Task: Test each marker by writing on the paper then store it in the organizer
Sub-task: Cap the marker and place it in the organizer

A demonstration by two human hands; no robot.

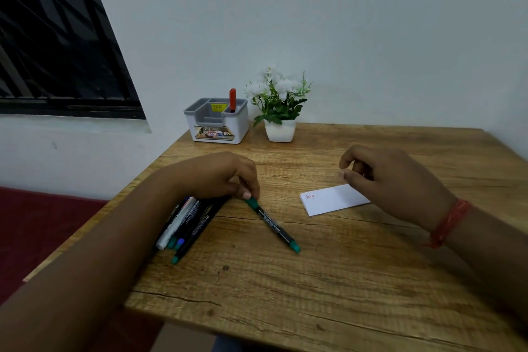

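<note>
Left fingers: the left hand [225,174] has its fingertips pinched on the capped end of a green marker [271,223], which lies slanted on the table [357,280] with its far end pointing toward the person.
Right fingers: the right hand [394,180] hovers loosely curled over the far edge of the paper [331,198], holding nothing; whether it touches the sheet cannot be told.
Marker pile: the remaining markers [183,226] lie bunched under the left wrist, just beside the green one, their ends partly hidden by the forearm.
Paper: a small white slip to the right of the green marker, with a short red scribble near its left end.
Organizer: the organizer [217,120] stands at the back of the table, beside a potted plant [278,106], with one red marker [232,100] upright in its right rear compartment.
Step in hand: picking up the green marker for its test, as I judge it; one marker appears done.
Doing it well: lift the marker clear of the pile so the others do not roll, pass it to the right hand, pull the cap straight off, and steady the slip with the free hand while writing below the red mark.
Risk: the light slip will likely slide under the nib if left unheld.
</note>
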